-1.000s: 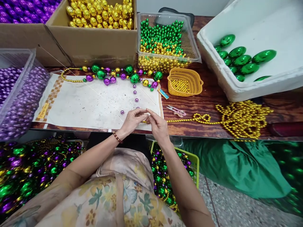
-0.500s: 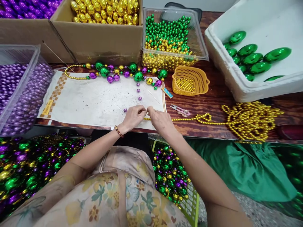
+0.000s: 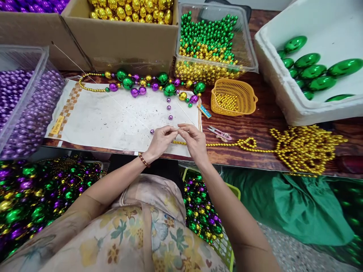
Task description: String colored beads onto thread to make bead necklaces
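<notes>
Over the front of the white cloth, my left hand and my right hand meet at the fingertips. Both are pinched closed; what lies between the tips is too small to make out. A gold bead strand passes below the fingers and runs right to a tangled gold bead pile. Beside my left hand is a small purple bead, with a few more farther back. A thin thread slants across the cloth toward my left hand. Behind lies a green, purple and gold bead garland.
Scissors and an orange basket with gold beads are on the right. Behind stand a clear bin, a cardboard box and a white foam box. A purple-bead bin is at left. Bead-filled containers sit below the table edge.
My right hand's fingers have straightened and spread somewhat, with the tips still against my left hand's. The camera view has shifted slightly; the beads stay where they lay.
</notes>
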Demonstrator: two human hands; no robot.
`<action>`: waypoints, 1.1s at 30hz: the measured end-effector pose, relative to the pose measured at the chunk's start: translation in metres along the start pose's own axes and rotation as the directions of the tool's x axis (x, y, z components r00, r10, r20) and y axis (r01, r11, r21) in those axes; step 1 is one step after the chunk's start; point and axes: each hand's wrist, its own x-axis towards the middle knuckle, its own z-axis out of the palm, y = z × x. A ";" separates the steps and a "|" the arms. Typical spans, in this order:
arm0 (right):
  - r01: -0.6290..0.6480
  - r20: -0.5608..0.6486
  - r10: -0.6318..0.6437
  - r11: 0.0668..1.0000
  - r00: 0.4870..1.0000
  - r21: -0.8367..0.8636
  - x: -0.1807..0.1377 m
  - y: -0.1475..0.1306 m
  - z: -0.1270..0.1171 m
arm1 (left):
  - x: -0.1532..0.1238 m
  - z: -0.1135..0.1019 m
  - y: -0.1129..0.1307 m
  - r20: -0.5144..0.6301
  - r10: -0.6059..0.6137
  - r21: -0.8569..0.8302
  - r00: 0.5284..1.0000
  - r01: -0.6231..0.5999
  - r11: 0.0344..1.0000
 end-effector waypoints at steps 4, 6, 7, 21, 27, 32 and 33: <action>-0.077 -0.205 0.118 0.977 0.972 0.198 -0.004 -0.004 0.019 | -0.003 0.002 0.000 -0.017 -0.026 -0.043 1.000 0.025 0.999; -0.056 -0.304 0.105 0.984 0.947 0.167 -0.007 -0.010 0.028 | -0.003 0.004 -0.001 -0.016 -0.068 -0.093 0.998 0.066 0.993; -0.044 -0.346 0.093 0.988 0.933 0.147 -0.008 -0.012 0.032 | -0.003 0.005 -0.001 -0.019 -0.083 -0.125 0.996 0.080 0.989; -0.161 0.004 0.377 0.387 0.926 0.908 0.012 -0.034 0.023 | -0.002 -0.002 0.008 0.118 -0.076 -0.264 0.990 0.105 0.959; -0.228 0.076 0.472 0.276 0.879 0.934 0.016 -0.036 0.017 | 0.000 -0.004 0.011 0.238 -0.065 -0.197 0.969 0.114 0.974; -0.264 0.102 0.421 0.346 0.901 0.901 0.014 -0.031 0.014 | 0.003 -0.013 0.015 0.306 -0.083 -0.152 0.948 0.134 0.979; -0.272 0.111 0.403 0.368 0.908 0.889 0.014 -0.030 0.013 | 0.003 -0.015 0.015 0.302 -0.081 -0.137 0.950 0.127 0.982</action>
